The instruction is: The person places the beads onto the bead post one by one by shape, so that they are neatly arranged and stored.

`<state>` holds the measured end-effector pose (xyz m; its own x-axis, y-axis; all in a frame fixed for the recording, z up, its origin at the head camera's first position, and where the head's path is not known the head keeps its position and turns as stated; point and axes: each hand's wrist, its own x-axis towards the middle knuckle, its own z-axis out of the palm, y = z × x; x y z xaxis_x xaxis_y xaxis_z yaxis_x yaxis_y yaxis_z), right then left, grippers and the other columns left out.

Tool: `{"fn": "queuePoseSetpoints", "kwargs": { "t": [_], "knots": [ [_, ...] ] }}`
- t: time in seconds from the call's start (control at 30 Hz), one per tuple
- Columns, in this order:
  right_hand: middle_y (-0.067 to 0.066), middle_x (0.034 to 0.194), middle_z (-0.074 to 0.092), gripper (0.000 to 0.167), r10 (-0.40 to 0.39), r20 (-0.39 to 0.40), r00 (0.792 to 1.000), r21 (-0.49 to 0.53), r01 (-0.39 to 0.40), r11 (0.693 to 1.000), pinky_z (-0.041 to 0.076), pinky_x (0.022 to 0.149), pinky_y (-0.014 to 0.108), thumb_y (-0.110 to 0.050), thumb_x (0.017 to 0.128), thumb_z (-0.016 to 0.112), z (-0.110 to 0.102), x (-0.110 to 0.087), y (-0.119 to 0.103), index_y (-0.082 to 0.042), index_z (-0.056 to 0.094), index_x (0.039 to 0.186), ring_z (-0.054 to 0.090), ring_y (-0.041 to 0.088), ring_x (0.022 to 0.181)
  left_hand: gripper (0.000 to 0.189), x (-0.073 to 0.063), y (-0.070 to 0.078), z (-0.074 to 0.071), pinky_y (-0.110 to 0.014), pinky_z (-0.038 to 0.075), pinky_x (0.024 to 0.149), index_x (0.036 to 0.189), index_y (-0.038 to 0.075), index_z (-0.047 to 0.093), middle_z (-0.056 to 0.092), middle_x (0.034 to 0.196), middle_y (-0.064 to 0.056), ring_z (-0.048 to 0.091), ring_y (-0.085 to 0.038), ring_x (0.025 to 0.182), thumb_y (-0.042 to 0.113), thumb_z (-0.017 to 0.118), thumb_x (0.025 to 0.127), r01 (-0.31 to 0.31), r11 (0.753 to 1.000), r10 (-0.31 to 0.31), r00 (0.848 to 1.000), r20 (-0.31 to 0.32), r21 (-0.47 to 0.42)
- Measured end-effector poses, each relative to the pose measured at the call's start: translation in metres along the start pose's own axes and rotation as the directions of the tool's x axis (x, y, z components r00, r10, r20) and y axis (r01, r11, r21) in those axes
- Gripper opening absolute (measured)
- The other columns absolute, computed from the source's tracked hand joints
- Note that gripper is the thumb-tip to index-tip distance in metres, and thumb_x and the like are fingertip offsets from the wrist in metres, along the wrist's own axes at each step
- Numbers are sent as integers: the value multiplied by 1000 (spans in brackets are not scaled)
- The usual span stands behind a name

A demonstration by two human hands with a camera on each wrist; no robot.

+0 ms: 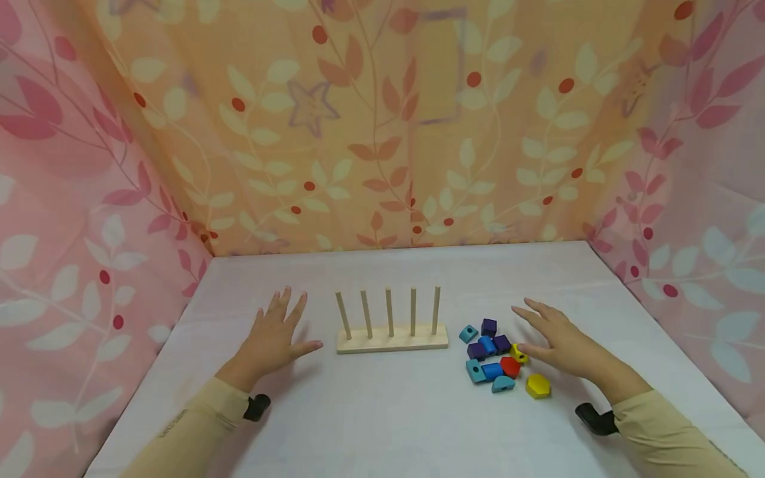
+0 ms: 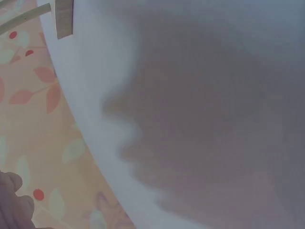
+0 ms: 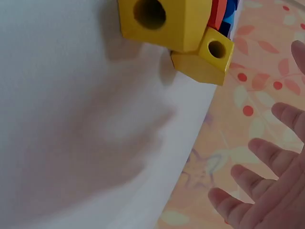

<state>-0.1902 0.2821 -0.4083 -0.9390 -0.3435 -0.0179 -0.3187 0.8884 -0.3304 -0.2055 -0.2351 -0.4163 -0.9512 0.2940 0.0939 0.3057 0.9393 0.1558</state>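
Note:
A light wooden base [image 1: 392, 340] with several upright pegs stands mid-table in the head view. To its left my left hand [image 1: 270, 342] hovers over the cloth with fingers spread, holding nothing. My right hand [image 1: 564, 345] is held out on the right, fingers extended, next to a cluster of coloured blocks. Among them are a yellow hexagonal block [image 1: 538, 386], a red block [image 1: 510, 367], a dark purple cube [image 1: 489, 326], a blue block [image 1: 492, 371] and a teal half-round block [image 1: 503, 384]. In the right wrist view, the large yellow block [image 3: 159, 24] shows a round hole.
A white cloth covers the table [image 1: 382, 425]. Orange-yellow leaf-patterned fabric [image 1: 382, 133] hangs along its back edge, and pink patterned curtains [image 1: 78, 265] close in both sides. Black straps [image 1: 257, 407] sit at both wrists.

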Motion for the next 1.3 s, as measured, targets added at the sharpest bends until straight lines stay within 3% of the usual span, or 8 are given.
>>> {"fn": "queuePoseSetpoints", "kwargs": {
  "t": [0.17, 0.33, 0.47, 0.6, 0.73, 0.87, 1.07, 1.3],
  "knots": [
    [22, 142, 26, 71, -15, 22, 1000, 66, 13, 998, 27, 91, 66, -39, 82, 65, 4, 0, -1, -13, 34, 140, 23, 47, 126, 104, 8, 5, 9, -62, 15, 101, 147, 13, 3, -3, 151, -20, 0, -42, 136, 67, 55, 75, 7, 989, 1, 999, 52, -147],
    [22, 138, 34, 71, -16, 58, 998, 178, 5, 984, 37, 90, 58, -38, 81, 67, 10, -1, 3, -11, 36, 139, 35, 44, 122, 111, 16, 7, 20, -58, 19, 102, 147, 12, -4, -5, 151, -20, 1, -39, 137, 52, 69, 74, 22, 936, 21, 993, 117, -351],
    [19, 132, 42, 69, -5, 103, 995, 268, -23, 963, 47, 83, 47, -38, 80, 68, 16, 0, 7, -13, 40, 137, 48, 37, 111, 111, 20, 8, 27, -54, 15, 105, 146, 6, -3, 3, 150, -23, 6, -38, 137, 44, 72, 74, 4, 901, 59, 989, 132, -434],
    [16, 124, 50, 61, 2, 128, 992, 292, -39, 956, 50, 79, 40, -35, 79, 69, 21, 0, 10, -13, 47, 132, 53, 28, 100, 108, 24, 9, 33, -50, 24, 104, 146, 3, 5, 21, 145, -25, 25, -37, 132, 40, 75, 72, 20, 871, 62, 986, 152, -491],
    [11, 116, 55, 55, 3, 137, 991, 294, -43, 955, 50, 75, 32, -31, 79, 70, 24, 0, 12, -13, 51, 128, 53, 21, 92, 102, 28, 10, 38, -42, 40, 93, 146, 7, 14, 36, 137, -19, 49, -29, 112, 33, 77, 70, 80, 808, 38, 982, 187, -583],
    [2, 100, 56, 51, 18, 144, 989, 284, -59, 957, 47, 68, 23, -29, 78, 71, 25, 0, 12, -12, 54, 123, 50, 17, 83, 90, 31, 14, 42, -32, 46, 80, 143, 7, 27, 44, 132, -13, 54, -18, 95, 21, 79, 71, 99, 758, 39, 980, 197, -645],
    [-1, 95, 55, 40, 54, 154, 987, 267, -94, 959, 46, 66, 22, -20, 79, 71, 27, 1, 13, -15, 58, 116, 48, 16, 82, 71, 34, 22, 49, -26, 44, 68, 131, 5, 48, 53, 111, -7, 52, -13, 83, 14, 80, 68, 82, 787, 52, 979, 199, -611],
    [0, 86, 52, 33, 82, 169, 982, 271, -126, 954, 44, 63, 22, -19, 78, 72, 27, 2, 12, -16, 61, 109, 45, 17, 79, 57, 37, 25, 53, -25, 45, 63, 119, 6, 59, 55, 94, 1, 52, -10, 76, 10, 81, 66, 113, 817, -9, 983, 184, -566]
  ]
}}
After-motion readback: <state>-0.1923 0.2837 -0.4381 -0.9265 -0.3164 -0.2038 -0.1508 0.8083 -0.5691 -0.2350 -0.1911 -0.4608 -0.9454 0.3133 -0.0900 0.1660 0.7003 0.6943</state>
